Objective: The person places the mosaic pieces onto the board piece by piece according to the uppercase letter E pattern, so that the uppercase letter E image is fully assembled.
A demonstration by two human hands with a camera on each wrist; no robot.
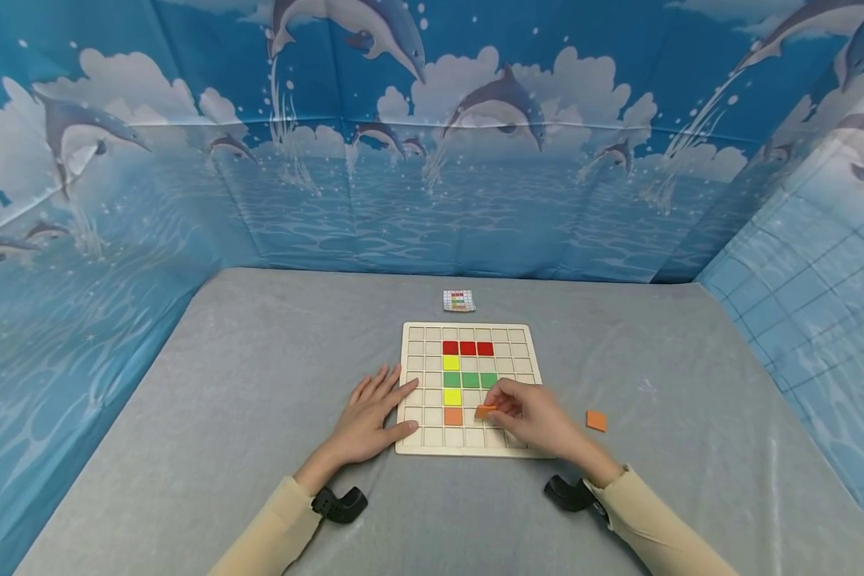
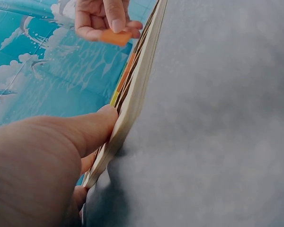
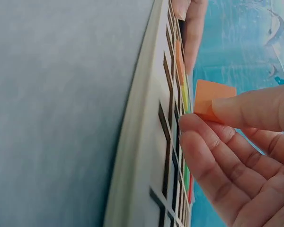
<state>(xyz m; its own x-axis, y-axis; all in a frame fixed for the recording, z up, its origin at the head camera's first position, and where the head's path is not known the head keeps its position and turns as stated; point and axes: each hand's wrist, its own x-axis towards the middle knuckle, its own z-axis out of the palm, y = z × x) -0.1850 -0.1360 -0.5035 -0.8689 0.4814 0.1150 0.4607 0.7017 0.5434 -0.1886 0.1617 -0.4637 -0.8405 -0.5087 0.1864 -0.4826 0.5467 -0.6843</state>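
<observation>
A square wooden grid board [image 1: 468, 451] lies on the table. In its cells sit red tiles [image 1: 468, 349], green tiles [image 1: 471, 380], two yellow tiles [image 1: 452, 397] and one orange tile [image 1: 453, 416]. My left hand [image 1: 370, 416] rests at the board's left edge, fingers extended, with the thumb [image 2: 92, 130] against the rim. Between thumb and fingers, my right hand [image 1: 536, 412] pinches another orange tile [image 3: 210, 92], tilted just above the cells to the right of the seated orange one. The right hand hides part of the board's lower right.
A loose orange tile [image 1: 596, 421] lies on the grey tabletop [image 1: 691, 384], right of the board. Behind the board is a small card [image 1: 458, 300] printed with a coloured grid. A dolphin-printed curtain [image 1: 439, 216] closes off the back and sides.
</observation>
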